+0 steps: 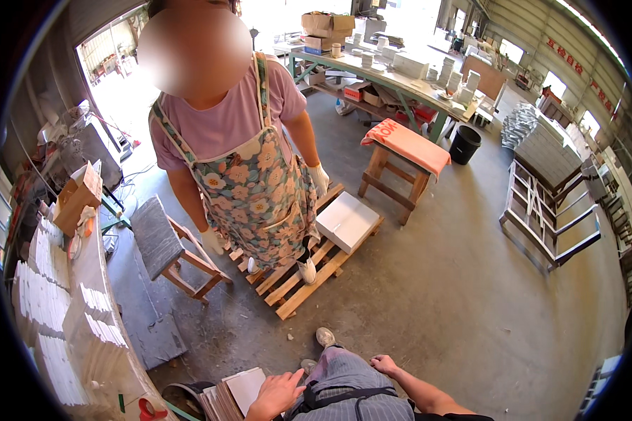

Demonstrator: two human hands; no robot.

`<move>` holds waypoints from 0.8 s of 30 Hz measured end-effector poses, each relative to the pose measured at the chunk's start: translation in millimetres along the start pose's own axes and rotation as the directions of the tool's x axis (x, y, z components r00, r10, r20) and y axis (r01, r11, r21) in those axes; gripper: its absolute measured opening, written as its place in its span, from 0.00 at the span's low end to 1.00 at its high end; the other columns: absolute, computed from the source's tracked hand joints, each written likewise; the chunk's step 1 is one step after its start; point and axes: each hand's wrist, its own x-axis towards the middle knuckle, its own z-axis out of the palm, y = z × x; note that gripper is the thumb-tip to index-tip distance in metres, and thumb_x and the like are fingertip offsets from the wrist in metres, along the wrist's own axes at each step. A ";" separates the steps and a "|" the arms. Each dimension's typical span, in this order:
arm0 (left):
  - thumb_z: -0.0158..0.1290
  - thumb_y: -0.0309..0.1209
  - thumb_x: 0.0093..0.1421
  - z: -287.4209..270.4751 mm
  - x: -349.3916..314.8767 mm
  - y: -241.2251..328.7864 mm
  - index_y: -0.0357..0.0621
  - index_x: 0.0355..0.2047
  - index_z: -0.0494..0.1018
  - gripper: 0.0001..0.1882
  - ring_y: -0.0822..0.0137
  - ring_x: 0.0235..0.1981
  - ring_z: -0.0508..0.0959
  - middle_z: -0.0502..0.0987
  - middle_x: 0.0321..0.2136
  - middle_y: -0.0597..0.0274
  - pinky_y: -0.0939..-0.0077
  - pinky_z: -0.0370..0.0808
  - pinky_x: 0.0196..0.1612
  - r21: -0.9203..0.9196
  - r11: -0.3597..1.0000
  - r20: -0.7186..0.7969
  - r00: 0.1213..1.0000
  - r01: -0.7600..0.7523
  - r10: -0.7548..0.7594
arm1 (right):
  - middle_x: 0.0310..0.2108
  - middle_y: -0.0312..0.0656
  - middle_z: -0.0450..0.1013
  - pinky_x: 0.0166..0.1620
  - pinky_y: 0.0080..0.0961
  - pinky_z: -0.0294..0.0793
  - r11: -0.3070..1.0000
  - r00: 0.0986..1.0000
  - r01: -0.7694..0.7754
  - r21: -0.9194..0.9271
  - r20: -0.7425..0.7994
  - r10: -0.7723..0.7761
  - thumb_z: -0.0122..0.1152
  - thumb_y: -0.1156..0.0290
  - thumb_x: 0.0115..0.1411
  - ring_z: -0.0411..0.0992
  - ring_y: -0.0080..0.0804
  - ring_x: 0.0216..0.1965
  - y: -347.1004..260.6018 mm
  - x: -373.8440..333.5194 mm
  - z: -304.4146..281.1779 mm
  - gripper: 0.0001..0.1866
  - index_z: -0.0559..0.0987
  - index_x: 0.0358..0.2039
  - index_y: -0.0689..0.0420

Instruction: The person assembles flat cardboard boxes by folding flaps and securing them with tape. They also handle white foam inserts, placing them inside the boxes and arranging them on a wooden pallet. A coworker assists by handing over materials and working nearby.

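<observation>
My left hand [279, 394] is at the lower middle, its fingers stretched out and nothing in it. Just beside it, a stack of flat cardboard-like sheets [244, 390] stands partly in a dark bin [179, 394]. My right hand [384, 364] hangs by my right thigh with its fingers loosely curled, and I see nothing in it. Facing me is a co-worker [242, 175] in a flowered apron and white gloves, both arms hanging down. That person stands at a wooden pallet [295, 306] bearing a white box [347, 221].
A curved worktable [130, 379] with stacked white pieces [42, 309] runs along my left. Wooden stools, one dark-topped [154, 235] and one under an orange cloth [409, 146], flank the pallet. A black bucket [465, 144], long bench [372, 70] and metal frame [541, 210] stand farther off.
</observation>
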 end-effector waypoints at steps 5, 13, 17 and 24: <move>0.45 0.42 0.58 -12.5 5.0 -5.6 0.47 0.50 0.61 0.22 0.53 0.36 0.74 0.73 0.35 0.53 0.60 0.67 0.40 0.000 0.997 -0.007 0.997 0.072 -0.072 | 0.33 0.41 0.76 0.39 0.24 0.71 0.990 0.999 0.038 -0.139 0.015 -0.036 0.49 0.63 0.56 0.73 0.27 0.34 -43.6 16.5 -10.1 0.17 0.77 0.39 0.60; 0.43 0.41 0.59 -31.5 45.2 -7.4 0.48 0.53 0.60 0.23 0.54 0.39 0.72 0.72 0.38 0.55 0.61 0.66 0.43 -0.014 0.984 -0.102 0.979 0.175 -0.176 | 0.33 0.44 0.74 0.30 0.24 0.73 0.980 0.978 0.052 0.191 0.187 -0.089 0.45 0.67 0.61 0.73 0.31 0.30 -114.3 85.6 -37.3 0.15 0.71 0.44 0.62; 0.43 0.39 0.59 -54.5 73.0 6.2 0.46 0.54 0.59 0.23 0.56 0.39 0.72 0.71 0.37 0.56 0.62 0.63 0.44 -0.036 0.965 -0.130 0.956 0.259 -0.262 | 0.33 0.44 0.74 0.30 0.25 0.74 0.996 0.962 0.047 0.073 0.265 -0.065 0.46 0.67 0.60 0.73 0.30 0.30 -158.9 109.1 -53.5 0.15 0.71 0.45 0.61; 0.45 0.38 0.58 -29.6 88.2 13.5 0.44 0.52 0.60 0.22 0.56 0.39 0.72 0.71 0.37 0.55 0.62 0.63 0.44 -0.240 0.874 -0.281 0.831 0.423 -0.480 | 0.34 0.43 0.74 0.32 0.26 0.73 0.983 0.919 0.141 -0.116 0.385 -0.086 0.46 0.66 0.60 0.73 0.31 0.30 -194.9 177.6 -87.6 0.15 0.71 0.44 0.59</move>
